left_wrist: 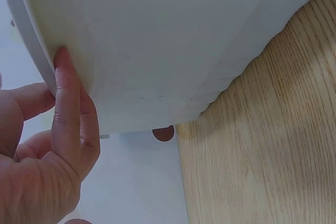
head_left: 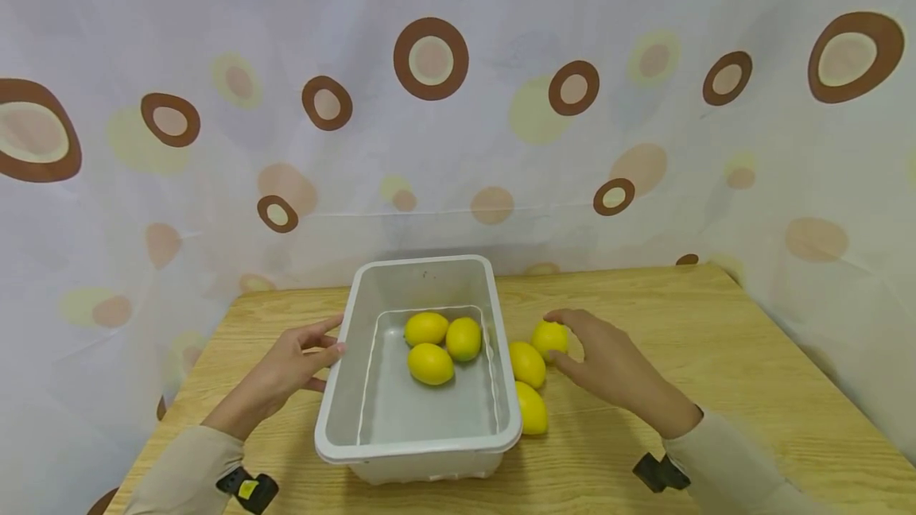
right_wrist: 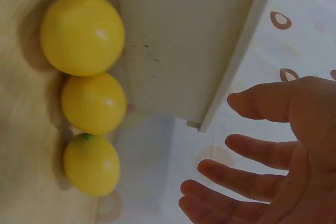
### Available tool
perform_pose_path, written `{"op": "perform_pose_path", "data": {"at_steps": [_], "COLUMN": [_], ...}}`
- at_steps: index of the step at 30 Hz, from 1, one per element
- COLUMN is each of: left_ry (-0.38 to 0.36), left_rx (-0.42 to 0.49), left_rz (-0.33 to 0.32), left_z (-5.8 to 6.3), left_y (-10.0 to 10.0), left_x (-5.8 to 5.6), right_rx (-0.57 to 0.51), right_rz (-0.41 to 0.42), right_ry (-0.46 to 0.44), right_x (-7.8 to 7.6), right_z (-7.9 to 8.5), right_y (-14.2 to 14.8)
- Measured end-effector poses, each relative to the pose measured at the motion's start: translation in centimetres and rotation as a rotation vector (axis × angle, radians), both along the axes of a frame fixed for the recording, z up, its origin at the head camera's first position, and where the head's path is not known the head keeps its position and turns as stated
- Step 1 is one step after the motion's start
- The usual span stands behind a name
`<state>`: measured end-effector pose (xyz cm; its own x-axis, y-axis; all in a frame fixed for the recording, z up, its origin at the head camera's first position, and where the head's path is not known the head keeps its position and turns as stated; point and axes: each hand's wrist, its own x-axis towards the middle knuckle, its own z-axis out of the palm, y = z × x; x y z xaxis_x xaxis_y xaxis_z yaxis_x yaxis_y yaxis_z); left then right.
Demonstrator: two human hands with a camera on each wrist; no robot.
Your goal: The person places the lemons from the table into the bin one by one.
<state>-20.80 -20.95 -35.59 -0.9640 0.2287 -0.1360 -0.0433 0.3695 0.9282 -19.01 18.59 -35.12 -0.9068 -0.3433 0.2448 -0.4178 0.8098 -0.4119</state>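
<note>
A: White plastic rectangular bin on the wooden worktop, three yellow oval lemons inside; right hand beside the outside lemons.

B: Left wrist: left hand, fingers straight, touches the bin's rim.

A: Right wrist: fingers spread wide, holding nothing.

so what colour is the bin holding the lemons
White bin, clearest in the head view; the lemons are yellow.

Close view from the left wrist. A white plastic bin fills the frame from nine o'clock round to three o'clock, its curved outer wall facing the camera. The left hand sits at eight o'clock, one straight finger pressed against the bin's rim. A light wooden table spreads across four o'clock.
</note>
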Motion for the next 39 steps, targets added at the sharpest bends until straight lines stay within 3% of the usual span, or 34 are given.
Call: {"op": "perform_pose_path", "data": {"at_steps": [6, 11, 15, 26, 39], "left_ry": [-0.004, 0.000, 0.001, -0.003, 0.003], "left_rx": [-0.003, -0.008, -0.008, 0.000, -0.013], "left_rz": [0.005, 0.000, -0.002, -0.001, 0.000], "left_z": [0.0, 0.0, 0.0, 0.0, 0.1], "left_y": [0.0, 0.0, 0.0, 0.0, 0.1], "left_x": [0.0, 0.0, 0.0, 0.1, 0.1], "right_rx": [-0.018, -0.038, -0.037, 0.024, 0.095], "right_rz": [0.017, 0.046, 0.058, -0.008, 0.013], "right_ry": [-0.019, -0.018, -0.018, -0.028, 0.010], "right_x": [1.5, 2.2, 2.4, 2.4, 2.3], "right_z": [-4.0, -5.7, -6.4, -7.5, -8.4], "right_y": [-0.7, -1.5, -2.1, -3.3, -3.6]}}
